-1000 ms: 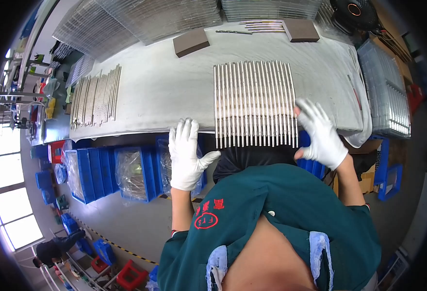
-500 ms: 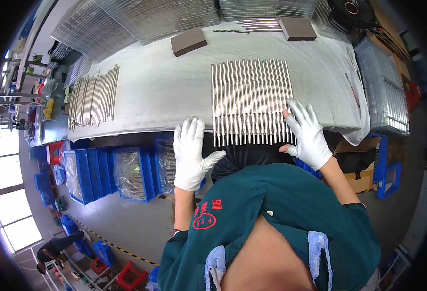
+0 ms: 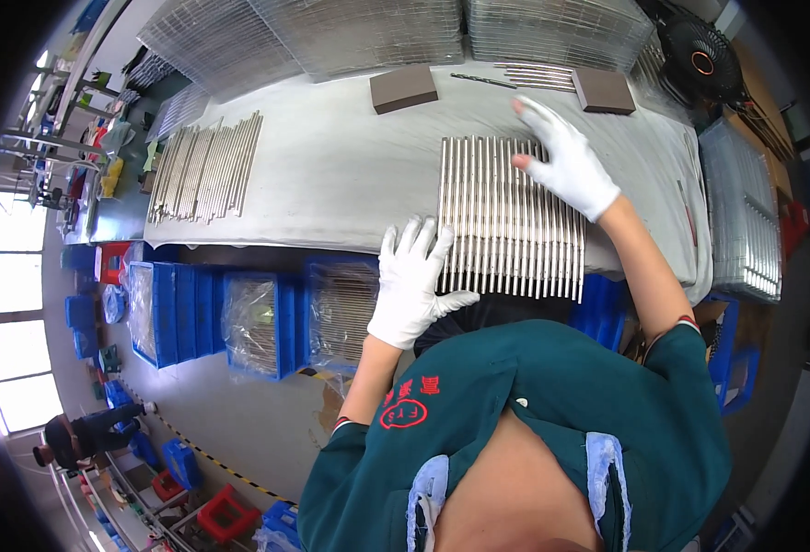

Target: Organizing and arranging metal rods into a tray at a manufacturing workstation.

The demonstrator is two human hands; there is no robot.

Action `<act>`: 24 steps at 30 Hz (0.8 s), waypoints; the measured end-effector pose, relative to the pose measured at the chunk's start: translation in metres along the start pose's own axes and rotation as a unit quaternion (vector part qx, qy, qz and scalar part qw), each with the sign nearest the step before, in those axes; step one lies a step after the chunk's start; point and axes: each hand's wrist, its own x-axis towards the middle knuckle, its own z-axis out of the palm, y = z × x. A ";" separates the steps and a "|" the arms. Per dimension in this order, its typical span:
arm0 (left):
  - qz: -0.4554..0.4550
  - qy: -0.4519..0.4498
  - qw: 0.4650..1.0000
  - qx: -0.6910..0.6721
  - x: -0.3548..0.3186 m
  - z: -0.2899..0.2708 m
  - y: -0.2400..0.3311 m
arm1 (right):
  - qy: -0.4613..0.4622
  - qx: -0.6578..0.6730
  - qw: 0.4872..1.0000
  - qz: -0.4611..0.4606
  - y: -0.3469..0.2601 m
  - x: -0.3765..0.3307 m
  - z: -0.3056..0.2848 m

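Note:
A row of metal rods (image 3: 506, 221) lies side by side near the front edge of the cloth-covered table (image 3: 331, 175), their near ends overhanging it. My left hand (image 3: 407, 285), in a white glove, rests against the row's left side near the front. Its fingers stretch forward and the thumb spreads toward the rod ends. Above the far right part of the row is my right hand (image 3: 571, 166), gloved with bare thumb and index tips showing. Those two are spread apart with nothing between them; the hand hides some rod ends.
Two brown blocks, a left one (image 3: 403, 89) and a right one (image 3: 605, 91), a drill bit (image 3: 483, 81) and several thin rods (image 3: 538, 77) lie farther back. More rods (image 3: 204, 170) are at left. Clear plastic trays (image 3: 552, 32) and a black fan (image 3: 700, 60) line the back. Blue bins (image 3: 184, 308) stand below.
My right hand has left the row's right side and moved up and over its far end. My left hand has come in against the left side. The whole view has shifted somewhat.

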 end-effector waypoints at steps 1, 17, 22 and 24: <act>-0.001 0.004 1.000 0.002 -0.001 0.001 -0.001 | -0.022 -0.022 0.999 -0.022 -0.001 0.021 0.011; -0.005 0.006 1.000 -0.016 -0.004 0.002 0.000 | -0.183 -0.230 0.956 0.011 -0.027 0.167 0.080; 0.000 0.026 0.999 -0.030 -0.001 0.005 -0.003 | -0.053 -0.086 0.995 -0.007 -0.023 0.133 0.049; -0.004 0.028 0.999 -0.026 -0.002 0.005 -0.002 | -0.048 -0.064 0.997 0.004 -0.021 0.106 0.025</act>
